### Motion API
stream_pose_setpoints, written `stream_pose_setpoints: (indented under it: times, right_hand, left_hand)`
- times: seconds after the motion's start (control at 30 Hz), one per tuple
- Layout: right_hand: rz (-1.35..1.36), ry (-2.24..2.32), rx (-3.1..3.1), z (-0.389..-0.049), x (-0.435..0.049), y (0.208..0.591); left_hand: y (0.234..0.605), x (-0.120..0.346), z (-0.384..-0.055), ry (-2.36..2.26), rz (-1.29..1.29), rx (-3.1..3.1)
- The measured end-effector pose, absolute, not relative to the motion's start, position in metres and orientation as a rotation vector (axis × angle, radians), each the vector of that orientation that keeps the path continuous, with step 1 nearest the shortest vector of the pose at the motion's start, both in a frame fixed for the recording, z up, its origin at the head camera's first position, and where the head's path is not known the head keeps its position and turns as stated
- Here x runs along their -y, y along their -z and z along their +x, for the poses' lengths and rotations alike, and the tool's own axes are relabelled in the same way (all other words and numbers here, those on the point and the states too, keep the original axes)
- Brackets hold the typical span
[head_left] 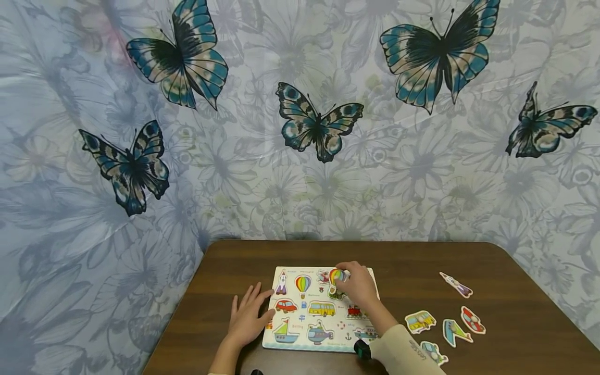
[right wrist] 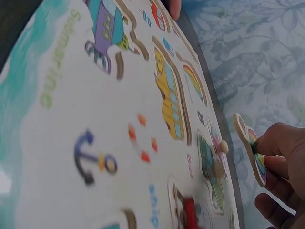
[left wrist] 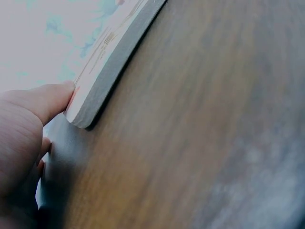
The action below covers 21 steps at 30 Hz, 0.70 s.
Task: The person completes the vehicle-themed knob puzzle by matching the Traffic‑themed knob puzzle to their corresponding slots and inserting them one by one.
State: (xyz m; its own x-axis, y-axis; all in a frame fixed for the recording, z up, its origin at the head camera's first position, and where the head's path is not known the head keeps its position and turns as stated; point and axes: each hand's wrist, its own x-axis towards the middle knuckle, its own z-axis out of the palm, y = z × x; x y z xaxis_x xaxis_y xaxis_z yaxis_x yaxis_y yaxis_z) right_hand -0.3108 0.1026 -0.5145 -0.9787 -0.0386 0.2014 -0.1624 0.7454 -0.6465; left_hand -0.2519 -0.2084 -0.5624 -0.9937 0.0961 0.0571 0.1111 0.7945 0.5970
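A wooden puzzle board [head_left: 302, 341] with printed vehicles and cut-out shapes lies on the table. Above its upper right part, my right hand [head_left: 358, 286] pinches a rainbow hot-air-balloon piece [right wrist: 257, 157] between thumb and fingers, lifted off the board. Under it are a green piece [right wrist: 209, 167] and, beside that, a helicopter piece [head_left: 323, 277] in the board. My left hand [head_left: 248, 315] lies with spread fingers at the board's left edge, the thumb [left wrist: 59, 98] touching the board's corner in the left wrist view. The balloon's printed recess [head_left: 302, 284] shows left of my right hand.
Several loose pieces lie on the table's right side: a rocket [head_left: 456, 285], a bus [head_left: 420, 322], a red car [head_left: 473, 320], a sailboat [head_left: 457, 332] and a partly seen piece [head_left: 434, 353] near the front. Behind the table [head_left: 398, 255] hangs butterfly-patterned cloth [head_left: 319, 198].
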Motion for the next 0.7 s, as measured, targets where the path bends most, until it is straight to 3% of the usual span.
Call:
stream_pose_setpoints:
  times: [0.7]
  right_hand:
    - [0.335, -0.813, 2.809, -0.327, -0.059, 0.522]
  left_hand:
    - [0.563, 0.203, -0.254, 0.97, -0.144, 2.953]
